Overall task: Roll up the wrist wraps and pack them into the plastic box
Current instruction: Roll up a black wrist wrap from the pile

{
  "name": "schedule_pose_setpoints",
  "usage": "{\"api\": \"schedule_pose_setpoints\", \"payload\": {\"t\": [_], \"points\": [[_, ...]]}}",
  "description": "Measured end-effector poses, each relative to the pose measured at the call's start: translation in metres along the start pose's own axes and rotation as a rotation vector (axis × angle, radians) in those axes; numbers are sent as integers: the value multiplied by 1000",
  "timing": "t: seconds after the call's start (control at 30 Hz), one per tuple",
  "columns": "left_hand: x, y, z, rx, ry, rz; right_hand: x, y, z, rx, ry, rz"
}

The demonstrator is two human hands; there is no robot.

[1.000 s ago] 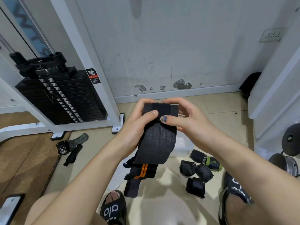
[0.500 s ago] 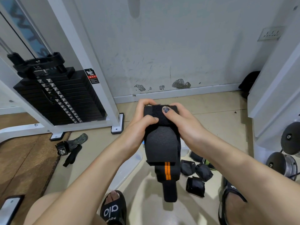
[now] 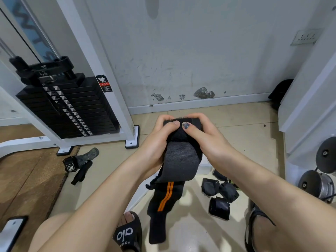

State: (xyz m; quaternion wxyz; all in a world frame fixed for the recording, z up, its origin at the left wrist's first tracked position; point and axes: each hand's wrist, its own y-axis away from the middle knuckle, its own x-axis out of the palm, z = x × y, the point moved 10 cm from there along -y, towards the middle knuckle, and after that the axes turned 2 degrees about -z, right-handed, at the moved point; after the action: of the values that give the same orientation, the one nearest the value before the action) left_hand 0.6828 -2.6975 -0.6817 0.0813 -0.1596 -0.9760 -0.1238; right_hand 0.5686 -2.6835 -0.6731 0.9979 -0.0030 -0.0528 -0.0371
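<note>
Grip: left hand (image 3: 160,142) and right hand (image 3: 205,140) both hold the rolled top end of one black wrist wrap (image 3: 181,157), fingers curled over the far side, the two thumbs meeting on the near face of the roll. Held in the air in front of the person, above the floor (image 3: 236,124).

Wrist wrap, loose part: a ribbed grey-black band hangs from the roll between the wrists, folds back on itself, then drops as a narrower black tail with two orange stripes (image 3: 165,197). The tail end hangs low, near the left sandal (image 3: 129,233).

Plastic box (image 3: 205,166): white, on the floor directly behind the hanging band; only a corner shows between band and right forearm. Contents cannot be told.

Rolled wraps (image 3: 220,195): several black bundles on the floor just right of the hanging tail, close together, outside the box. One at the back shows a green edge.

Loose straps (image 3: 78,164): black, with a white label, on the floor to the left, near the foot of the machine frame.

Weight stack (image 3: 67,106): black plates in a white frame, far left, against the wall.

Weight plates (image 3: 320,180): round, at the right edge.

Right sandal (image 3: 254,224): black, lower right.
</note>
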Motion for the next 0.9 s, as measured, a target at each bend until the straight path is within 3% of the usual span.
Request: {"api": "schedule_pose_setpoints", "payload": {"t": [0.13, 0.37, 0.47, 0.73, 0.9], "points": [[-3, -1, 2, -33, 33, 21, 2, 2, 9, -62, -17, 51], [-7, -5, -4, 31, -200, -22, -2, 3, 17, -115, -19, 40], [-8, -5, -4, 27, -187, -43, -5, 3, 18, -118, -27, 39], [0, 5, -16, 74, -62, 19, -3, 4, -2, 124, -176, 77], [2, 7, -21, 130, -54, 50, 1, 4, -12, 210, -38, 97]]}}
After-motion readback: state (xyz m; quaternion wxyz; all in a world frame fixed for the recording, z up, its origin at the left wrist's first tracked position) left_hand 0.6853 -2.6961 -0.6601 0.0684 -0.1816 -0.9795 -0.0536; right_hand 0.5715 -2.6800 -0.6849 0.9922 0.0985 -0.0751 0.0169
